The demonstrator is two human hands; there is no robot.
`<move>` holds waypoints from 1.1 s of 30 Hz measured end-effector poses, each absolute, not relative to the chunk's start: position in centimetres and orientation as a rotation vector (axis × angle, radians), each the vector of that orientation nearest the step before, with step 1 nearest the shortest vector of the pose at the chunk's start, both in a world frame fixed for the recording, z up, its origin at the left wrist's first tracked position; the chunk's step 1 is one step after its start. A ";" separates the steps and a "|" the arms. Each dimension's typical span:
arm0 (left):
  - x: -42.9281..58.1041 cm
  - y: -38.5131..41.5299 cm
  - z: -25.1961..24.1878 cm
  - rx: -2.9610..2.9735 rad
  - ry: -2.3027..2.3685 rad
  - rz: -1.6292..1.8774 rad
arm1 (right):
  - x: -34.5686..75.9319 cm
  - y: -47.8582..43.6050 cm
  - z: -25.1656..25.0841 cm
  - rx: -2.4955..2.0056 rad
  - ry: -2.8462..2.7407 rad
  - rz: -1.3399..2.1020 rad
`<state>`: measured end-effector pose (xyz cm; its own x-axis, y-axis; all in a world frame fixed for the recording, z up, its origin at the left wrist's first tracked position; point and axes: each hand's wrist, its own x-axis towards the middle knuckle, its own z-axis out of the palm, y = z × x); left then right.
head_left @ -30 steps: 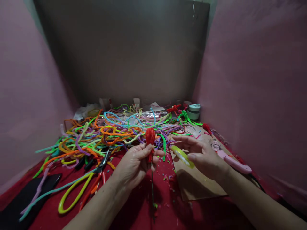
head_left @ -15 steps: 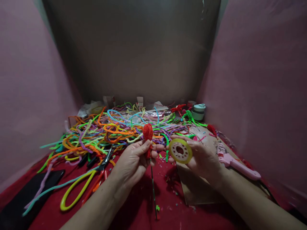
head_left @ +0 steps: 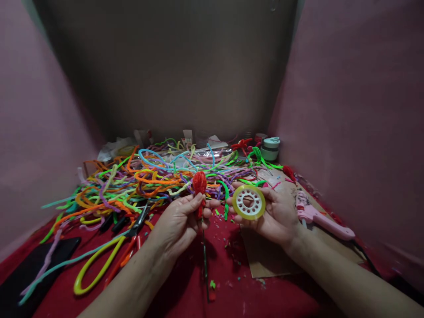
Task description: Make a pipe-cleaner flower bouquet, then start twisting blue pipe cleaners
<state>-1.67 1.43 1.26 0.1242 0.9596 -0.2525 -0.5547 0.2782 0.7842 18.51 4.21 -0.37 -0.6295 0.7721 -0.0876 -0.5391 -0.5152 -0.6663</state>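
My left hand (head_left: 180,221) is closed, thumb and fingers pinching a red fuzzy pipe-cleaner flower (head_left: 199,182) just below its head. A thin dark stem (head_left: 205,260) hangs down from it toward the red cloth. To the right, my right hand (head_left: 276,216) is turned palm up and holds a roll of yellowish tape (head_left: 236,207) with a white, holed core. The roll's flat side faces me, and it hides part of the fingers. The flower and the tape are apart.
A heap of coloured pipe cleaners (head_left: 155,176) spreads behind my hands. Scissors (head_left: 141,221) and a dark flat object (head_left: 43,269) lie left. At right are a pink glue gun (head_left: 326,223), a brown board (head_left: 265,260) and a pale green container (head_left: 270,150). Scraps dot the red cloth (head_left: 238,296).
My right hand has turned more palm up, and the tape roll now faces me more fully. My left hand keeps its hold on the flower. The whole view has shifted slightly.
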 end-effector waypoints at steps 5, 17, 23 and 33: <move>-1.7 1.4 1.1 0.574 0.875 1.180 | 18.4 4.2 -0.2 -0.543 -0.758 2.174; -1.2 1.1 1.1 0.570 0.877 1.156 | 18.1 3.1 -1.0 -0.419 -1.139 1.733; -1.1 0.8 0.7 0.561 0.870 1.076 | 18.3 2.5 -1.6 -0.387 -1.440 1.472; -0.9 0.5 0.6 0.550 0.741 1.036 | 18.7 1.9 -2.3 -0.428 -1.838 1.035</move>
